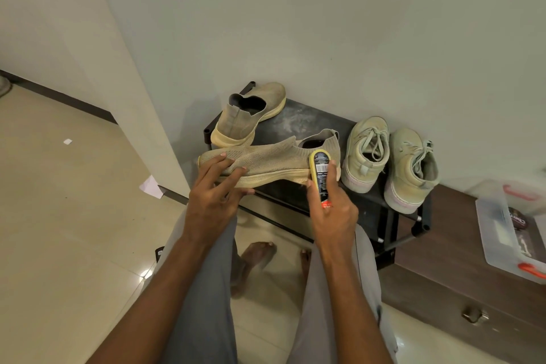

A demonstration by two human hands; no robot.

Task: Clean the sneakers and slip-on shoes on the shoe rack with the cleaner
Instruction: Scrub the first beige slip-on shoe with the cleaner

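My left hand (217,190) grips the toe end of a beige knit slip-on shoe (266,156), held sideways above the front of the black shoe rack (295,124). My right hand (332,210) holds a yellow and black cleaner bottle (320,173) with its top pressed against the shoe's heel side. The other slip-on shoe (248,115) stands on the rack's left part. Two pale green lace-up sneakers (365,154) (412,168) stand side by side on the rack's right part.
A brown wooden cabinet (461,275) stands right of the rack, with a clear plastic box (514,233) on it. White walls rise behind and to the left. My grey trouser legs and bare feet are below, on a glossy tiled floor with paper scraps (151,187).
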